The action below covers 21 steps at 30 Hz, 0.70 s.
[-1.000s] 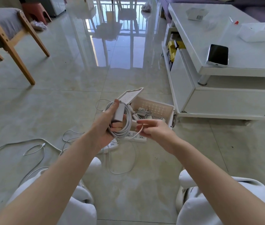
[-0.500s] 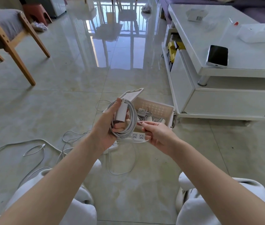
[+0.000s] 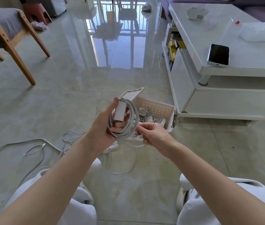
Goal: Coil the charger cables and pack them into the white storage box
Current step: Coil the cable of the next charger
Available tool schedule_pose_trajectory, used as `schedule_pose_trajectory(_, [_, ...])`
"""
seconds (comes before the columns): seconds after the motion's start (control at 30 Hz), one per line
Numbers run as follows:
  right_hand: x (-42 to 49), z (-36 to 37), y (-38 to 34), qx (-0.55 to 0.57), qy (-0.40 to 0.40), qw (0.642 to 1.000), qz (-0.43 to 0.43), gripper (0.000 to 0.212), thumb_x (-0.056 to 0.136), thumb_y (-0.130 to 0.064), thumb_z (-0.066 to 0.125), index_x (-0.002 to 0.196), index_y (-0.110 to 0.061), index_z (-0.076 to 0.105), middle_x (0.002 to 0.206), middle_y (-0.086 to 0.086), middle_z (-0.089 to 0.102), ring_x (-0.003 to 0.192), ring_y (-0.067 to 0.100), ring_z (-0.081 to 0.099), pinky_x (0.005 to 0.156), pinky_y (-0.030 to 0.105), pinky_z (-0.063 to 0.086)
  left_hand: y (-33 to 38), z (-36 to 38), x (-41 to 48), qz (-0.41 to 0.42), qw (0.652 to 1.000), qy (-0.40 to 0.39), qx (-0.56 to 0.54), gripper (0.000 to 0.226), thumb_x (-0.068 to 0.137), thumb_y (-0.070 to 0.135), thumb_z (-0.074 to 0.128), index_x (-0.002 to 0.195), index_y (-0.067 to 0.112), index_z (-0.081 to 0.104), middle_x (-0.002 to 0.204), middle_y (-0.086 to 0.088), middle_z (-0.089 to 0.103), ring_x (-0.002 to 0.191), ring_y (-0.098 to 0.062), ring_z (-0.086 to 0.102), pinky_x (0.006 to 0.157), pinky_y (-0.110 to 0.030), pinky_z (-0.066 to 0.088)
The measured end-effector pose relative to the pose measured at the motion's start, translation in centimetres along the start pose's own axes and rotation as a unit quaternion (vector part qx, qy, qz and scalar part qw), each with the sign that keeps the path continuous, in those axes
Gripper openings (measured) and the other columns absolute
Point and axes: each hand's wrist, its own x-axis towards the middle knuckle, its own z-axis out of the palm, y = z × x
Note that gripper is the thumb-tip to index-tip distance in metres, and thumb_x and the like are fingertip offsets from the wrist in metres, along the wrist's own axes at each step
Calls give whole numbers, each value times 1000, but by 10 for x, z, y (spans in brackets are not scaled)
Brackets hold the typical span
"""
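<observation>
The left hand (image 3: 101,129) grips a coiled grey-white charger cable (image 3: 133,117) with its white rectangular adapter block (image 3: 119,111) under the thumb, while the right hand (image 3: 153,135) pinches a strand at the coil's lower edge, both just above the open white plastic storage box (image 3: 170,117) on the glossy tiled floor (image 3: 63,95), with loose thin white cables (image 3: 36,147) lying to the left.

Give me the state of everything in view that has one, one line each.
left hand, grips the coiled charger cable and its brick.
right hand, pinches the cable's loose tail.
charger cable, mostly coiled, tail not yet wound in.
white storage box, lid open, chargers inside.
floor cables, loose, uncoiled.
phone, screen dark, lying on the table.
</observation>
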Motion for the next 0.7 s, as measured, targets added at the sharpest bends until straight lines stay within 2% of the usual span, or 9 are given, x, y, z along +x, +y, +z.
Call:
schedule_pose_trajectory(0.07, [-2,2,0,-27,10,1000,-11,19,93,-22,57,98,-9,70,57,-9,58,44,2,36,48,14,37,-5,2,-1,-8,1000,-12,13,51,84,49,52,104,3,56,55,-2,49,29,-3,33,34,-10,25])
schedule_pose_trajectory(0.17, [-7,4,-3,7,-26,1000,-6,19,92,-24,58,77,-17,68,46,-13,45,45,4,31,46,14,33,-8,6,-3,-16,999,-16,27,47,82,48,52,93,3,58,47,-1,47,28,-3,34,31,-10,27])
schedule_pose_trajectory(0.27, [-6,4,-2,16,-14,1000,1,16,94,-21,55,88,-13,68,51,-13,52,45,3,33,46,13,35,-5,6,-3,-2,1000,-10,18,48,81,47,53,100,3,57,59,-4,49,28,-2,34,31,-10,24])
schedule_pose_trajectory(0.33, [-4,1,-2,13,15,1000,9,18,96,-18,51,100,-9,66,63,-8,58,47,4,35,47,13,38,-2,3,-1,-1,1000,0,14,46,81,49,54,95,5,60,66,-4,41,29,-3,32,32,-10,22])
schedule_pose_trajectory(0.4, [-4,0,-3,18,14,1000,2,17,96,-17,50,100,-10,66,70,-4,59,48,4,37,49,14,39,-1,1,0,-4,1000,8,21,45,82,50,53,91,6,60,59,-1,40,29,-2,31,37,-10,18])
schedule_pose_trajectory(0.47, [-5,0,-5,28,-12,999,-14,16,95,-17,52,95,-12,66,68,-5,59,44,2,37,49,14,38,0,1,0,-8,999,9,32,47,82,51,51,94,6,57,48,2,40,28,-2,30,40,-9,17])
schedule_pose_trajectory(0.53, [-6,1,-5,51,-50,997,-16,15,94,-18,53,94,-12,67,65,-6,58,44,2,35,47,13,36,-1,2,-1,-8,999,7,36,48,84,51,50,95,5,57,43,2,40,26,-2,30,33,-8,20])
schedule_pose_trajectory(0.6, [-7,2,-5,82,-95,992,-5,14,92,-17,55,89,-11,67,60,-6,53,48,4,32,46,13,34,-3,4,-2,-11,999,12,48,47,83,50,49,92,5,57,40,3,42,26,-2,30,32,-10,22])
schedule_pose_trajectory(0.7, [-6,3,-3,121,-108,987,12,16,93,-7,52,88,-8,66,64,-2,51,49,3,35,46,12,37,-11,4,-1,-33,998,37,40,47,87,51,48,84,5,57,40,2,43,26,-2,31,32,-10,25])
